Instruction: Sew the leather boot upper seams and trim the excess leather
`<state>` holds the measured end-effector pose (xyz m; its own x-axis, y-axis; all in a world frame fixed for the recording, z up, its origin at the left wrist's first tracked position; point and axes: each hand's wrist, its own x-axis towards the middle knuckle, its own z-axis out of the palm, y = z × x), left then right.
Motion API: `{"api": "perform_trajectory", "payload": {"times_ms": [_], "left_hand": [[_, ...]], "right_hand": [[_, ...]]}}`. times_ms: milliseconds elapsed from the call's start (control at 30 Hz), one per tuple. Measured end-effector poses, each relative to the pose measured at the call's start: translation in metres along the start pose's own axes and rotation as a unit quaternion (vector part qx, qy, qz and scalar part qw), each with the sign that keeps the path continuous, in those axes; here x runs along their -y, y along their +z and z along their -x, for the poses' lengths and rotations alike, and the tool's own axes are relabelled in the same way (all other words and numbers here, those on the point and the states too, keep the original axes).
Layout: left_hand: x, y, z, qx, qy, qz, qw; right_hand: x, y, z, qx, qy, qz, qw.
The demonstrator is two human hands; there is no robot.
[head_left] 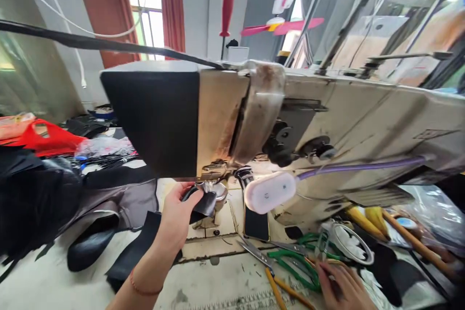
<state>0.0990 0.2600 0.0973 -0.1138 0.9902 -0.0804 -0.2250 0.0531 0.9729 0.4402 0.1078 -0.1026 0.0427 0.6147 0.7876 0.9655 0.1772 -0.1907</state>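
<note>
A large cream sewing machine (pixel 327 106) fills the middle of the view. My left hand (pixel 178 215) pinches a small black piece of material (pixel 205 206) and holds it at the presser foot (pixel 214 186) under the machine head. My right hand (pixel 341 286) rests low at the right on the table, fingers curled beside green-handled pliers (pixel 298 264); whether it holds anything I cannot make out. Orange-handled scissors (pixel 269 271) lie just left of it.
Black cut pieces (pixel 109 242) lie on the table at the left, beside a dark pile (pixel 32 198) and a red bag (pixel 43 138). A white lamp head (pixel 271 191) hangs by the needle. A phone (pixel 256 223), a round tin (pixel 350 244) and wooden-handled tools (pixel 414 240) crowd the right.
</note>
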Motion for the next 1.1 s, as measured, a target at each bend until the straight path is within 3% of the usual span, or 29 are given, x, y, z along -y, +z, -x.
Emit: {"api": "perform_trajectory", "payload": {"times_ms": [133,400,700,900,1100], "left_hand": [[0.002,0.003,0.000,-0.018,0.024,0.002,1.000],[0.007,0.002,0.001,-0.033,0.057,-0.015,0.998],[-0.019,-0.019,0.006,0.083,-0.008,-0.140,0.987],[-0.022,-0.016,0.006,0.073,-0.010,-0.154,0.985],[-0.020,-0.012,-0.010,0.088,0.029,-0.138,0.986]], "right_hand": [[0.009,-0.002,-0.008,0.004,0.011,-0.002,1.000],[0.001,0.002,0.007,0.030,0.041,-0.014,0.999],[0.007,0.001,0.004,0.018,0.044,-0.012,0.999],[0.008,0.001,0.005,0.022,0.070,-0.021,0.997],[0.010,-0.001,0.001,0.021,0.074,-0.025,0.997]]}}
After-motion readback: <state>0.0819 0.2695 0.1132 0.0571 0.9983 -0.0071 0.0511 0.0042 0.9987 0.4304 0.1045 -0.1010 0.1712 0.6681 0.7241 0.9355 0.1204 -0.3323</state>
